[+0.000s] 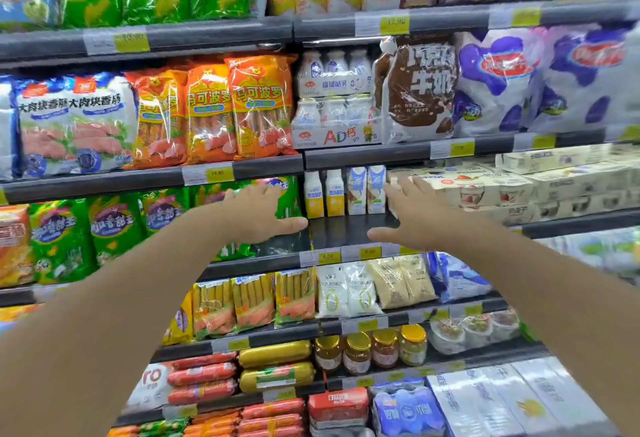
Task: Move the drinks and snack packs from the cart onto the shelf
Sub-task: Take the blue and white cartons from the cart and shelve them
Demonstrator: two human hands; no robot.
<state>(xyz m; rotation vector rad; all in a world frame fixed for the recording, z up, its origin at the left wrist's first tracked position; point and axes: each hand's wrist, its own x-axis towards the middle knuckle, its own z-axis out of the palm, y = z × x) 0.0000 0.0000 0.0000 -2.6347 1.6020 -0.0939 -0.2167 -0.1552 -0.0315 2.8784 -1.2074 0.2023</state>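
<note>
Both hands reach empty toward the drink row on the middle shelf

The left hand [258, 209] and the right hand [412, 214] stretch forward with fingers spread and nearly straight, thumbs pointing inward at each other, and neither holds anything. They hover either side of a bare stretch of dark shelf board [346, 232], which I judge is why they sit this way: they frame the spot where stock goes, or where the row is to be squared up.

At twelve o'clock from the gap between the hands stands the drink row: two yellow-and-white bottles [324, 194] side by side, and just to their right, at about one o'clock, two blue-and-white cartons [366, 189]. All four stand upright at the back of the board, labels outward, so a shopper can read them and the front stays free for more. Two yellow price tags [348, 254] sit on the shelf edge below, at six o'clock from the bottles.

The right fingertips lie close to the rightmost carton and to the stacked cream yoghurt multipacks [519, 190] at three o'clock; contact cannot be told. The left hand is in front of green sausage packs [114, 228], which run off toward nine o'clock; I count about four faces there.

The cart is out of view, so what is left in it cannot be told
</note>
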